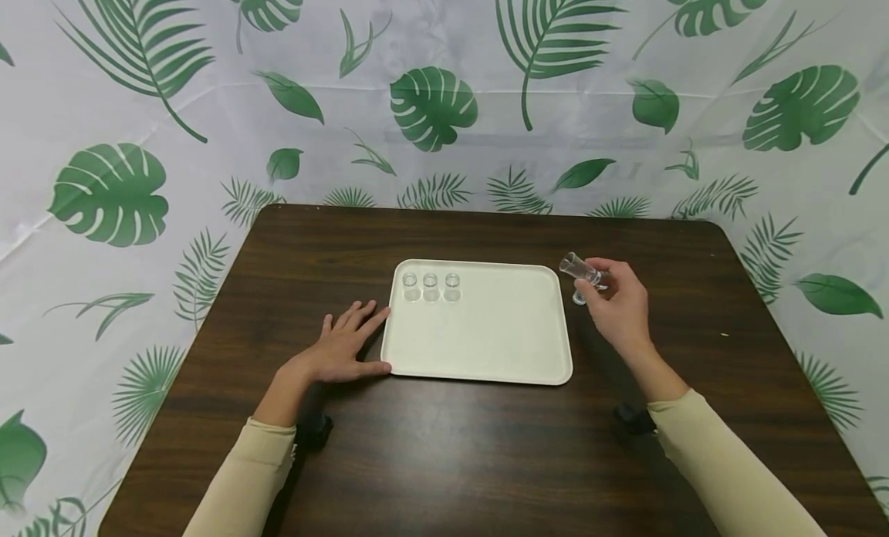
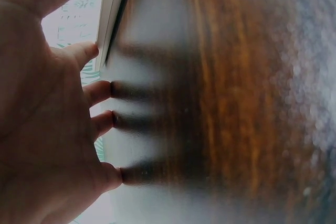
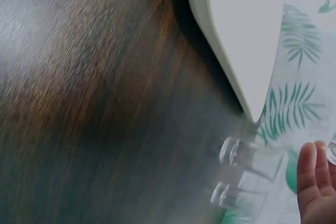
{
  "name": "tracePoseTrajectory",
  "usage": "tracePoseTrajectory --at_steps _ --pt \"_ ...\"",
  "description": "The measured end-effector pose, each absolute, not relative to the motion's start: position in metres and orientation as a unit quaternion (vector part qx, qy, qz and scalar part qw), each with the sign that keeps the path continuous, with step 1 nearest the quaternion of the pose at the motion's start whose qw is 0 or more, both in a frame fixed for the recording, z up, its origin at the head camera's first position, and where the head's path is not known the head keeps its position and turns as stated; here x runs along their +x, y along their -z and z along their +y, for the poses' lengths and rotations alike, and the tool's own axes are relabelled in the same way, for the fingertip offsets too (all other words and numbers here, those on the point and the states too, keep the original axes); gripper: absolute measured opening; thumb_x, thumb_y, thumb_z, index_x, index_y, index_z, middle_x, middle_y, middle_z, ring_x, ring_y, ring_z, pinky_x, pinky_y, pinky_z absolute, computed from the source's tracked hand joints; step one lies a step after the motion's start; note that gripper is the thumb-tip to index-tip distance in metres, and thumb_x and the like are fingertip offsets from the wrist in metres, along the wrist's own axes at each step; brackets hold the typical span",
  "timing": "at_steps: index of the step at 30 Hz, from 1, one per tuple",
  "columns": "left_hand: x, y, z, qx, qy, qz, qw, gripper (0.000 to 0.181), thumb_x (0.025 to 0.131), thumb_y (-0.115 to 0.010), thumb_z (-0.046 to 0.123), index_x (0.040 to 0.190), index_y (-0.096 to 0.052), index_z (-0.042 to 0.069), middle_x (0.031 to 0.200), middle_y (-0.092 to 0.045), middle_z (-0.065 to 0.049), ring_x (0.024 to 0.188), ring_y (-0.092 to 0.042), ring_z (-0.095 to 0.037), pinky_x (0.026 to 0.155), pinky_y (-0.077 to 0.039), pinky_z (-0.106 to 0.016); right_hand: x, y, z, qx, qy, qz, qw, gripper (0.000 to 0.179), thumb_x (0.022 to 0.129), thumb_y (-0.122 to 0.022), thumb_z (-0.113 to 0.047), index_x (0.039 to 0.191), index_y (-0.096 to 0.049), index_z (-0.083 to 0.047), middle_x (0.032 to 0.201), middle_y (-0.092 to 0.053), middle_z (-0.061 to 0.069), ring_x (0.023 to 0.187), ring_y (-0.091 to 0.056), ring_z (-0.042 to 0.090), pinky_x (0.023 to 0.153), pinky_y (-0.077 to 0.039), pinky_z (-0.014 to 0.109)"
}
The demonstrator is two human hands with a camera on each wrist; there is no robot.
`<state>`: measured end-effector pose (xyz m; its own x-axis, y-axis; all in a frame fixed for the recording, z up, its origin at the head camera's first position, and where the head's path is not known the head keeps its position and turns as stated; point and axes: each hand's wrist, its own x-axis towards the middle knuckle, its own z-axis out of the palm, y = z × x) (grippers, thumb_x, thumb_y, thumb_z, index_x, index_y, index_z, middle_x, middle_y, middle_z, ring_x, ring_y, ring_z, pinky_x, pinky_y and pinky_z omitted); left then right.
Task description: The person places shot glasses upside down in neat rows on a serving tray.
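My right hand (image 1: pixel 620 305) holds a small clear shot glass (image 1: pixel 575 265) between thumb and fingers, tilted, just off the right edge of the white tray (image 1: pixel 500 329). Beneath that hand, more clear glass (image 1: pixel 579 298) shows at table level, partly hidden by the fingers. In the right wrist view, two shot glasses (image 3: pixel 252 157) stand on the table beside the tray. With fingers spread, my left hand (image 1: pixel 340 356) rests at the tray's left side, thumb and index finger at its rim. Three shot glasses (image 1: pixel 430 288) stand in a row in the tray's far left corner.
The tray lies near the middle of a dark wood-grain table (image 1: pixel 472 452). Behind the table hangs a white cloth (image 1: pixel 333 113) printed with green leaves.
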<state>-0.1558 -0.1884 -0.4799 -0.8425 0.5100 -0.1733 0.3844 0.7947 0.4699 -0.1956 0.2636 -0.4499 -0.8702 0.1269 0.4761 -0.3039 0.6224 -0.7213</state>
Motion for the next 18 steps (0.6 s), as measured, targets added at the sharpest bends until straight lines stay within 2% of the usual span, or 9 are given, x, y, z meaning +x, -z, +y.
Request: tracePoseTrajectory --at_steps 5,11,18 --pt "-0.156 0.481 -0.188 0.237 -0.214 0.936 0.148 0.096 0.086 -0.064 0.062 0.159 -0.019 0.018 0.162 -0.013 -0.017 0.148 -0.004 -0.041 0.105 -0.001 -0.073 -0.198 0.454 0.251 0.102 -0.411 -0.878 0.225 0.032 0.081 -0.079 -0.002 0.112 -0.070 -0.001 0.098 -0.064 0.012 0.081 -0.060 0.020 0.063 -0.045 0.015" --pt "-0.155 0.483 -0.189 0.235 -0.216 0.935 0.152 0.097 0.086 -0.064 0.062 0.159 -0.018 0.018 0.162 -0.012 -0.017 0.148 -0.003 -0.041 0.106 0.000 -0.073 -0.199 0.459 0.231 0.120 -0.401 -0.886 0.198 0.031 0.080 -0.080 -0.004 0.110 -0.071 -0.002 0.093 -0.065 0.011 0.077 -0.063 0.028 0.062 -0.050 0.026" --pt "-0.155 0.485 -0.189 0.234 -0.219 0.935 0.151 0.097 0.086 -0.063 0.063 0.159 -0.018 0.019 0.163 -0.012 -0.016 0.148 -0.002 -0.040 0.106 0.001 -0.072 -0.202 0.463 0.209 0.121 -0.414 -0.888 0.161 0.032 0.080 -0.081 -0.006 0.110 -0.071 -0.004 0.094 -0.067 0.008 0.081 -0.067 0.024 0.064 -0.054 0.029"
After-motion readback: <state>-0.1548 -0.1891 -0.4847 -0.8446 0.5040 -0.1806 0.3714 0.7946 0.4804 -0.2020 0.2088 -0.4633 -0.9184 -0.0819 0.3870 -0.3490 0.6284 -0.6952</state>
